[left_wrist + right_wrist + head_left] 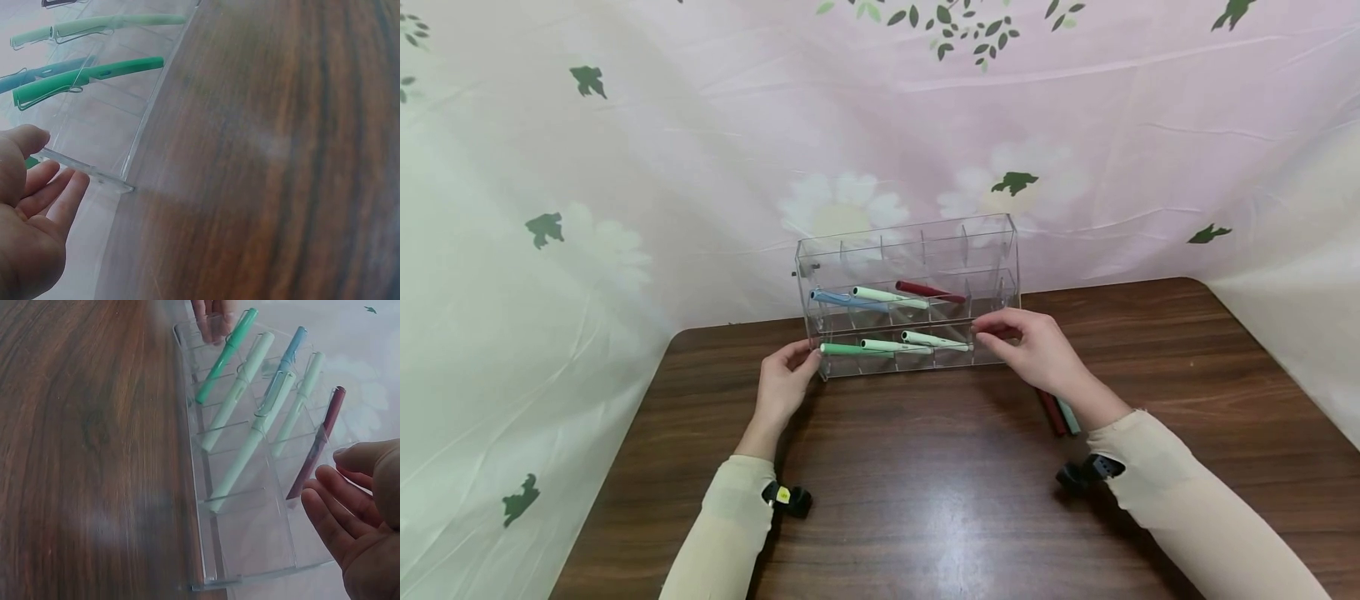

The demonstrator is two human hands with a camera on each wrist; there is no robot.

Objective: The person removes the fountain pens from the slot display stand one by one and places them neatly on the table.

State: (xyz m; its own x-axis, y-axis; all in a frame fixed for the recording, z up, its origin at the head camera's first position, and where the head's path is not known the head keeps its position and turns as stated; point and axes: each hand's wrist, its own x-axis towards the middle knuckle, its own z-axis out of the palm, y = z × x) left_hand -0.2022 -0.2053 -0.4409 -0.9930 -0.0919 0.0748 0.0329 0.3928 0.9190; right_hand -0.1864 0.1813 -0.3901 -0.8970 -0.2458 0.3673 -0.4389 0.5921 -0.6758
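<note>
A clear plastic pen rack (857,367) with stepped compartments stands near the table's back edge. My left hand (782,383) pinches its left side panel between thumb and fingers. By the rack's right part is my right hand (1033,346), fingers loosely bent with nothing between them. In the front row lean a green pen (850,350) and two pale green pens (895,346) (934,340). The row behind holds a blue pen (848,301), another pale green pen (889,297) and a dark red pen (322,440).
On the wooden table (910,475), a dark red pen (1051,412) and a pale green one (1069,418) lie partly hidden under my right forearm. A patterned cloth (715,167) hangs close behind the rack and along the sides.
</note>
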